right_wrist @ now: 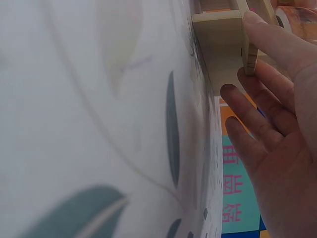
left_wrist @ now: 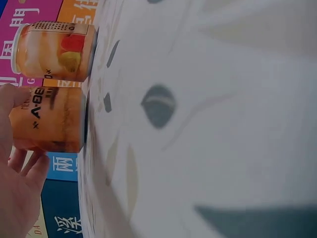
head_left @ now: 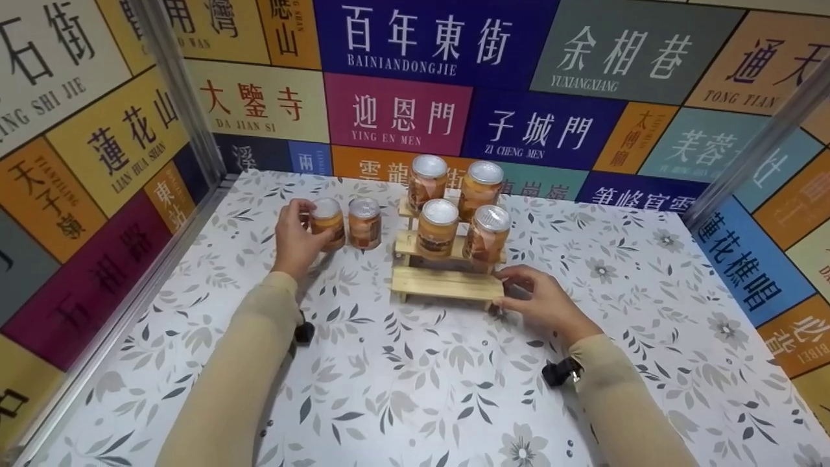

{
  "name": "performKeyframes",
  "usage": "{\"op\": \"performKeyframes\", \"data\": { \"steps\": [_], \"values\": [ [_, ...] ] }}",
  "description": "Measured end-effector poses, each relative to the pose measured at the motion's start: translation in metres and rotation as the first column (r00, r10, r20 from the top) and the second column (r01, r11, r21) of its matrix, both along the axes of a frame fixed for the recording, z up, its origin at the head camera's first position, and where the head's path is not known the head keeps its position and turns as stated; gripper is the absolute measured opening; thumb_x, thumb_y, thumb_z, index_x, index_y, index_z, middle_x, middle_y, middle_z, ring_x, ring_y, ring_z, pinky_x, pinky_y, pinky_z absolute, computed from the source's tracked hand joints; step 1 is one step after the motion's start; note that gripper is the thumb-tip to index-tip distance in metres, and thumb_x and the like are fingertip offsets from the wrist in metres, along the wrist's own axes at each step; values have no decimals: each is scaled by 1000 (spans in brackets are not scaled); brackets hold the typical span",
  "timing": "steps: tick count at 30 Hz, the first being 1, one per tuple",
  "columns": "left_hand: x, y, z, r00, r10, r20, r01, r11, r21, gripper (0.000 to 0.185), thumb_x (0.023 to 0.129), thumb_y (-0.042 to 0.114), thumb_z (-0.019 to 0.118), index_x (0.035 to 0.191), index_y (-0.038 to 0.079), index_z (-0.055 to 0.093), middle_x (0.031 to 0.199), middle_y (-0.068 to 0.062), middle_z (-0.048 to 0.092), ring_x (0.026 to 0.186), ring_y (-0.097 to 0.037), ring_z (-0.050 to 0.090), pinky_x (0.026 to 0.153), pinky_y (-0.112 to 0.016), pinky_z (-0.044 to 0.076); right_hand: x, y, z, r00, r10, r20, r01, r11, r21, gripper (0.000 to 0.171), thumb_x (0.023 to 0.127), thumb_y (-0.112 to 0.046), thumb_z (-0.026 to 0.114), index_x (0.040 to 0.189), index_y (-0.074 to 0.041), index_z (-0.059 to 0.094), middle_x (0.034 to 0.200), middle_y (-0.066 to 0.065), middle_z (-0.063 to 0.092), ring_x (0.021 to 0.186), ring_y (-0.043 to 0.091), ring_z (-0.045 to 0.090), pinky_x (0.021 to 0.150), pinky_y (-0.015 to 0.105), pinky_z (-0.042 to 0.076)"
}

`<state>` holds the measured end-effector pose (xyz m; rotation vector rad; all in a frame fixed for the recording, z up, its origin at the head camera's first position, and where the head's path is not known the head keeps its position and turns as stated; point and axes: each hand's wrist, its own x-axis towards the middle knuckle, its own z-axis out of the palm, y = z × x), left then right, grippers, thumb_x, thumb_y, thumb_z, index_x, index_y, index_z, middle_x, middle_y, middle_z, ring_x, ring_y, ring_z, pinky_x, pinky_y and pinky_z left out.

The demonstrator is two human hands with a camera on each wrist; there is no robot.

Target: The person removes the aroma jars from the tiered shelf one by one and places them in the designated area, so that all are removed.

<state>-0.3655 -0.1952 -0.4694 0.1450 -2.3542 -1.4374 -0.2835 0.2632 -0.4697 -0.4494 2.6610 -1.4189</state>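
Observation:
My left hand [head_left: 299, 237] holds an orange-labelled can [head_left: 329, 224] with a silver lid, thumb on the near side and fingers around the far side. In the left wrist view this can [left_wrist: 52, 119] stands upright on the table, lettering on its label. A second similar can [head_left: 364, 224] is just to its right. My right hand [head_left: 541, 299] pinches the right end of the lowest step of a three-step wooden stand [head_left: 447, 283]. The right wrist view has the thumb and a finger at the step's end [right_wrist: 249, 59], other fingers extended.
Two cans stand on the stand's middle step, a left one [head_left: 438, 229] and a right one [head_left: 487, 235]. Behind them on the top step are two more, one left [head_left: 428, 181] and one right [head_left: 480, 188]. Panels with printed characters [head_left: 395, 117] border the leaf-patterned table [head_left: 415, 389].

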Motion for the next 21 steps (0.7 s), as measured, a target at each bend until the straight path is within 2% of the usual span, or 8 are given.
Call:
{"op": "performKeyframes", "data": {
  "steps": [4,9,12,17,21],
  "values": [
    [-3,-3,5,998,-59,21,58,998,15,53,77,14,79,116,19,45,126,-5,47,118,-20,51,104,-37,46,-1,0,3,1000,4,-10,-4,1000,-6,51,73,-27,82,118,-17,63,124,-1,61,120,25,58,110,43,40],
    [-3,-10,4,993,-116,14,116,992,46,52,78,13,79,119,17,46,130,-5,50,124,-23,51,105,-43,45,-1,0,3,999,28,-30,-29,999,-20,51,74,-27,82,120,-14,62,125,2,61,120,26,58,110,45,40],
    [0,-12,5,991,-131,19,130,991,33,53,78,16,79,120,17,47,131,-6,49,126,-24,49,107,-44,42,-1,0,1,999,26,-39,-26,1000,-14,51,74,-27,82,119,-14,63,125,3,61,120,27,58,110,46,39],
    [7,-6,14,996,-92,-9,91,995,-34,56,75,29,82,121,22,51,136,-5,42,132,-23,36,111,-46,35,-1,0,-2,999,20,-40,-20,1000,1,50,74,-26,82,118,-13,63,126,5,61,121,29,57,110,45,39],
    [12,10,29,992,-67,-107,58,994,-91,51,75,33,81,118,26,55,139,0,39,134,-20,28,111,-46,33,-1,0,-1,999,27,-40,-28,1000,-10,48,75,-24,82,118,-12,63,127,5,60,121,28,57,110,44,40]
  ]
}}
